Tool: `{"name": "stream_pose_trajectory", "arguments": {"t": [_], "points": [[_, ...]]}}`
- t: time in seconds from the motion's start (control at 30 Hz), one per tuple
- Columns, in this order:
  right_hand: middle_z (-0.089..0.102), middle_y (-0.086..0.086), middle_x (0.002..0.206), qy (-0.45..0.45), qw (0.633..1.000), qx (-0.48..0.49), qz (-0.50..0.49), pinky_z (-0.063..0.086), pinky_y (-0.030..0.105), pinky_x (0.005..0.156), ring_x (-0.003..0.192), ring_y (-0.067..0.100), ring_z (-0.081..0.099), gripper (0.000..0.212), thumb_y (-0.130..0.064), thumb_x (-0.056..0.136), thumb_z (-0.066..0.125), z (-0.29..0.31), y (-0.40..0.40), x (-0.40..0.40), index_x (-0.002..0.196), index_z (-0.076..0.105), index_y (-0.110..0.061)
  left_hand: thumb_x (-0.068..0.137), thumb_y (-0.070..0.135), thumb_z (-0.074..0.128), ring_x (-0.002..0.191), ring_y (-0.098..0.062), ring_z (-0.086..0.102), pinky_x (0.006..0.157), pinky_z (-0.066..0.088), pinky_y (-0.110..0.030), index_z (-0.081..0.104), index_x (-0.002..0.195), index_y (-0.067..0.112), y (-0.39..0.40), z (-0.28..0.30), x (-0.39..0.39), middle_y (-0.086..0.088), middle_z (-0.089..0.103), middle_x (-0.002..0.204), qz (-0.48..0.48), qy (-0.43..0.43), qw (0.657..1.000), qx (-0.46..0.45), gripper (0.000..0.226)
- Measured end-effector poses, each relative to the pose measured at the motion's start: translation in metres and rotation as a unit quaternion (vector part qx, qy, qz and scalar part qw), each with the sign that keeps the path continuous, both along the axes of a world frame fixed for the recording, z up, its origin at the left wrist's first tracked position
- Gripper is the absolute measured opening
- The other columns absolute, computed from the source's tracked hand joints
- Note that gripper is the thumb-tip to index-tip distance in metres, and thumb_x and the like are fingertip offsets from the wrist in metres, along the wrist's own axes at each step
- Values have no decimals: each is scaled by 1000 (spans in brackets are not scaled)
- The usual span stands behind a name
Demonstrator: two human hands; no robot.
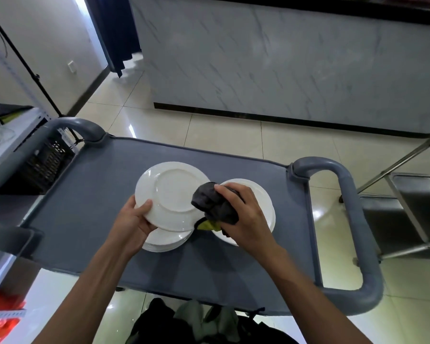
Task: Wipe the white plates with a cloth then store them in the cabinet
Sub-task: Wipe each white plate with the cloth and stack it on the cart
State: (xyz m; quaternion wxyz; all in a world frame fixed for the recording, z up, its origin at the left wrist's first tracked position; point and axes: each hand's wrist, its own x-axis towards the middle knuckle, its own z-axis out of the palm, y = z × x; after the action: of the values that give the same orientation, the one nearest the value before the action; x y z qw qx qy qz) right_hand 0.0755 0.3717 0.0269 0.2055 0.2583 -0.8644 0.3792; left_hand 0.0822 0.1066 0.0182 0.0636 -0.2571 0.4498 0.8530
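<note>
My left hand (137, 219) grips the near-left rim of a white plate (170, 194), held upside down and tilted, its foot ring facing me. Beneath it a short stack of white plates (164, 240) rests on the grey cart top (85, 207). My right hand (243, 212) grips a bunched dark grey cloth (212, 201) with a yellow-green corner, and the cloth touches the right edge of the held plate. Another white plate stack (263, 197) lies on the cart under my right hand, partly hidden by it.
The cart has grey loop handles at the left (82, 125) and right (353, 219). A marble-look counter (283, 65) stands across the tiled floor. A steel rack (412, 207) is at the right, a white shelf with a black crate (42, 162) at the left.
</note>
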Motion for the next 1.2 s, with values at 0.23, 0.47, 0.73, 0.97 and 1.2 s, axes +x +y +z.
{"name": "stream_pose_trajectory", "arguments": {"t": [0.23,0.47,0.73,0.97,1.2], "points": [[51,-1,133,-138,989,-53,13,48,34,101,123,18,52,77,0,70,76,16,-26,-4,140,55,-20,99,5,53,99,-31,70,69,61,-45,62,127,20,22,-5,24,-13,71,121,-54,44,995,-67,33],[50,-5,134,-197,978,-69,-8,43,34,106,125,15,48,74,-6,74,74,16,-45,-5,142,50,-24,88,13,64,92,-30,72,66,61,-44,67,123,20,27,-5,38,-16,72,114,-67,61,994,-59,36],[40,0,155,-89,993,76,-20,23,46,119,143,19,36,70,-27,81,72,8,-51,4,145,47,-17,91,11,61,82,-24,73,58,58,-39,67,121,15,31,-12,46,-13,73,106,-39,69,995,-59,31],[24,-3,162,-113,981,127,93,25,29,119,149,15,23,79,-45,84,71,1,-39,13,152,36,-26,93,9,59,84,-31,73,61,59,-40,67,122,10,29,-10,46,-20,73,108,-27,87,994,-62,30],[37,-6,152,-140,989,30,33,43,33,110,139,12,39,60,-25,82,72,-13,-24,15,139,52,-22,93,8,60,83,-32,72,62,60,-41,67,123,10,39,-6,45,-21,74,105,-56,99,988,-107,30]]}}
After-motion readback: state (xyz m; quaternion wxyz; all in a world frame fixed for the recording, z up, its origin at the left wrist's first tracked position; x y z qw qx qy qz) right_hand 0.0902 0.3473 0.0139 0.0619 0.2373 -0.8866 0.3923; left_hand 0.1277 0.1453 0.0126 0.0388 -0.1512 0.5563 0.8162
